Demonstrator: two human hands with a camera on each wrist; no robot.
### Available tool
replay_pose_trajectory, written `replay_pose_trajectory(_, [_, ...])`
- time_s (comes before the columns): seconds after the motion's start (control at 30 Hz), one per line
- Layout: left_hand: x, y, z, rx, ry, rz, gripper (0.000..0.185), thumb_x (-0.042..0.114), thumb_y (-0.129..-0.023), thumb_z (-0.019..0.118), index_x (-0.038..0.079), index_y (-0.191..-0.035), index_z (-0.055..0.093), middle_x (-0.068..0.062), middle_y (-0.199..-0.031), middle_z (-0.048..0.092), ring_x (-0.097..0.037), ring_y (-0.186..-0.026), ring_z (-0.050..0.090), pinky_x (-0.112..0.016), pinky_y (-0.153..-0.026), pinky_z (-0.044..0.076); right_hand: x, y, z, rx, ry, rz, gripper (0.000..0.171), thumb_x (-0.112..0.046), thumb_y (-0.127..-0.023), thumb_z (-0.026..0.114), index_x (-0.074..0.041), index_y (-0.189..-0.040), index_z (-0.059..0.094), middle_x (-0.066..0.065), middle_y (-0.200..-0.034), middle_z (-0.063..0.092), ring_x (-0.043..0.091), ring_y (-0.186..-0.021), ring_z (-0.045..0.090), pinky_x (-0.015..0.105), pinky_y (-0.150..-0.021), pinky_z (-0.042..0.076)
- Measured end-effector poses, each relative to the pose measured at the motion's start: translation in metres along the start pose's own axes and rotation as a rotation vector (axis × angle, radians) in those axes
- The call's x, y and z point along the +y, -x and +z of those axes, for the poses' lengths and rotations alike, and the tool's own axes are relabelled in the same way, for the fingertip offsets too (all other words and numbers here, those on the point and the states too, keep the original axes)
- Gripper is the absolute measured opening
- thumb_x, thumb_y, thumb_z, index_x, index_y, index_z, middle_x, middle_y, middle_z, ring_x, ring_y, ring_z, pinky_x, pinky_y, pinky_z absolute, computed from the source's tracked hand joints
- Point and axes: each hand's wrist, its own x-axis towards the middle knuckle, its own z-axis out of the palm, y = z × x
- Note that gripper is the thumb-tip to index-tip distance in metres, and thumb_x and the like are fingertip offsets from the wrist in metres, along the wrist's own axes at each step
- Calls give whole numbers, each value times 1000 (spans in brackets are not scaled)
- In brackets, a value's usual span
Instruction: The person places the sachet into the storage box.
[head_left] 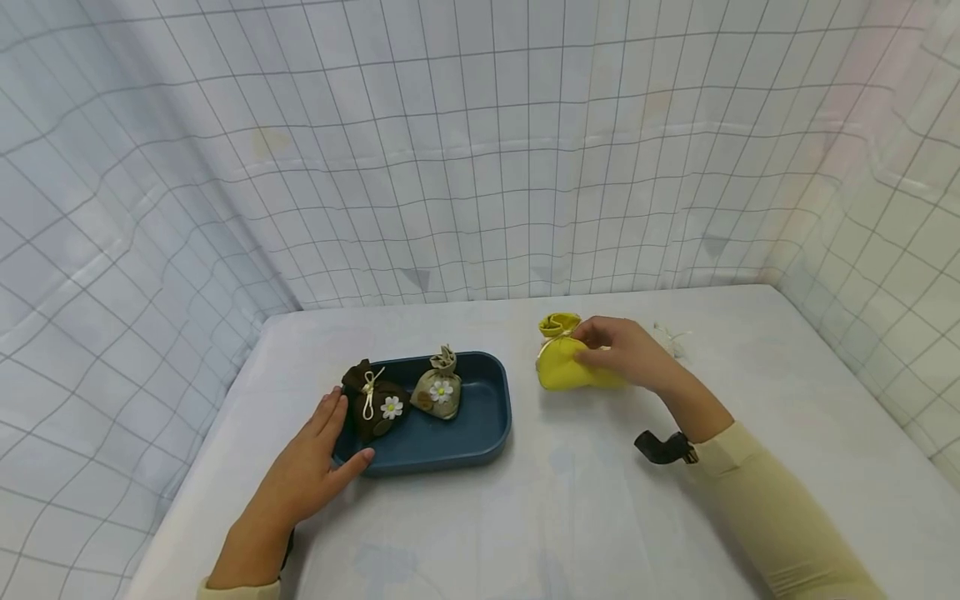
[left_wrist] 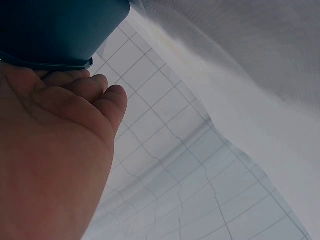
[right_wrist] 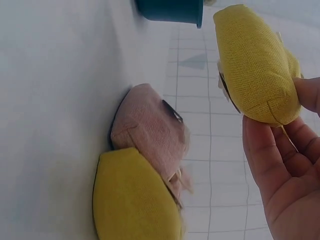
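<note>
The yellow pouch (head_left: 561,367) sits on the white table (head_left: 570,517) just right of the blue tray (head_left: 480,433), and the right hand (head_left: 626,354) is on it — fingers (right_wrist: 280,150) curled around the pouch's body, thumb on the far side, so it's pinched between them. In the right wrist view the pouch shows close up against the fingertips, with its tied neck pointing away from the palm. Two more pouches lie on the table beneath it in that view: a pink pouch (right_wrist: 150,130) and a second yellow pouch (right_wrist: 135,200), touching each other.

The right arm reaches in from the lower right in a cream sleeve (head_left: 780,508), wrist bent a bit, hand knuckles-up over the pouch.

The left hand (head_left: 303,475) lies flat on the table at the tray's near-left corner — its fingers straight and together, tips against the tray wall, thumb along the front edge. It isn't gripping anything. The left wrist view shows the same thing, fingertips tucked under the tray's rim.

Inside the tray are a brown pouch (head_left: 372,408) on the left and a beige pouch (head_left: 438,392) next to it, each with a little daisy on the front. They're both upright and near each other.
</note>
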Motion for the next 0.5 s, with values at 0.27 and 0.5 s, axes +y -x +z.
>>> replay_pose_trajectory(0.27, [-1,0,0,-2,4,-4,92,51,-97,59,-4,-157,17,-23,-163,13,-42,-148,16,-62,-109,28,-21,-18,19,-37,-58,-49,18,-15,-89,74,-9,-105,68,3,-104,68,21,-97,62,37,-88,52])
replay_pose_trajectory(0.5, [-2,0,2,5,2,2,92,51,-96,60,-4,-156,17,-22,-163,13,-41,-148,15,-62,-109,29,-36,-31,36,-66,-65,-92,18,-16,-89,73,-12,-106,69,1,-103,67,20,-96,61,35,-86,52])
